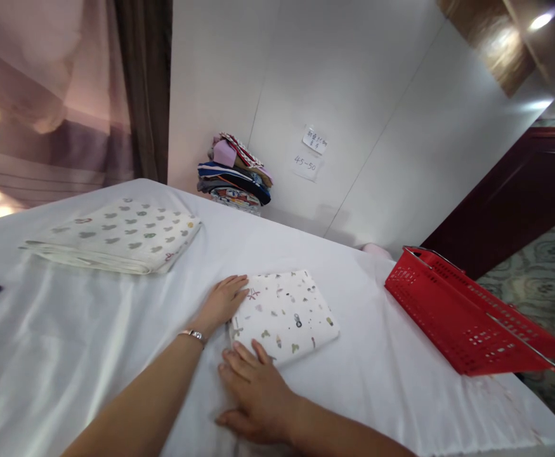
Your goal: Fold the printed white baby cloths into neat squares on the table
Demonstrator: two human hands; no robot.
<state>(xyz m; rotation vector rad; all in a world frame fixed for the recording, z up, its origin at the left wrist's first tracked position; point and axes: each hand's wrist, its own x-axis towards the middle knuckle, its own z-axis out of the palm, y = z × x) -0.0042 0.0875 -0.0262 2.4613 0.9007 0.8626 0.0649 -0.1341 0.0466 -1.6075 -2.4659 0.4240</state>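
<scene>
A small folded white cloth with little coloured prints (pixel 289 314) lies on the white sheet (pixel 91 355) in front of me. My left hand (pixel 222 303) lies flat with its fingers stretched out, fingertips touching the cloth's left edge. A thin bracelet sits on that wrist. My right hand (pixel 255 392) rests flat on the sheet at the cloth's near corner, fingers spread, fingertips on the cloth's edge. Neither hand holds anything.
A larger folded white cloth with grey prints (pixel 115 238) lies at the far left. A pile of folded coloured clothes (pixel 234 171) stands against the white wall. A red plastic basket (pixel 467 311) sits tilted at the right edge. Paper notes (pixel 311 152) hang on the wall.
</scene>
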